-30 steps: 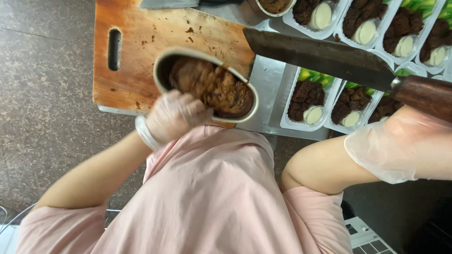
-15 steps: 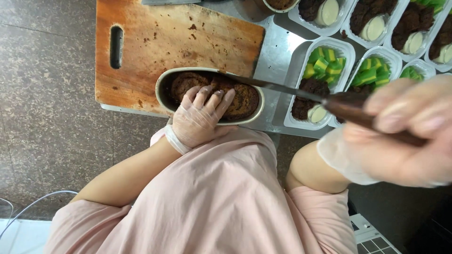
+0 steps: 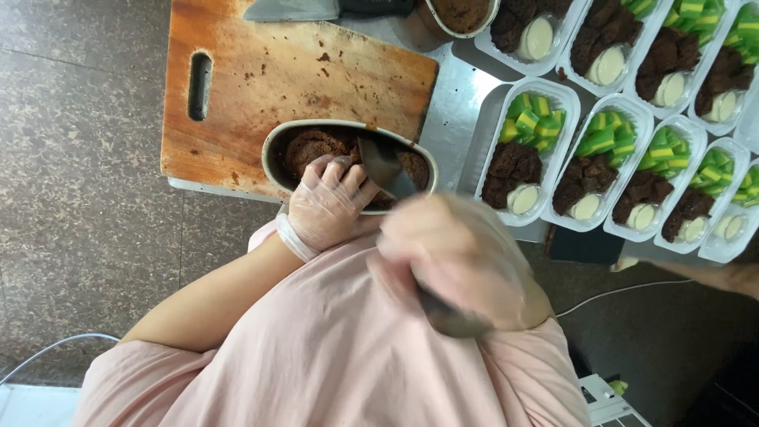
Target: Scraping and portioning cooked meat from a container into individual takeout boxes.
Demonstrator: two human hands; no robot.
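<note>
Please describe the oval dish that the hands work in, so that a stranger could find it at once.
Find the wooden cutting board. At its near edge stands an oval dish of dark brown meat, where the gloved left hand rests. Unlike the white trays beside it, it is oval and holds no green pieces.

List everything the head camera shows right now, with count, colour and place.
cutting board: one, brown wood, upper left on the steel table
oval tin: one, grey, holding dark brown meat, at the board's near edge
knife: one, dark blade inside the tin
meal trays: about nine in view, clear plastic, right side, holding dark meat, pale rounds and green pieces
cable: one, white, lower right
left hand: clear glove, on the meat
right hand: clear glove, blurred, gripping the knife handle
</note>
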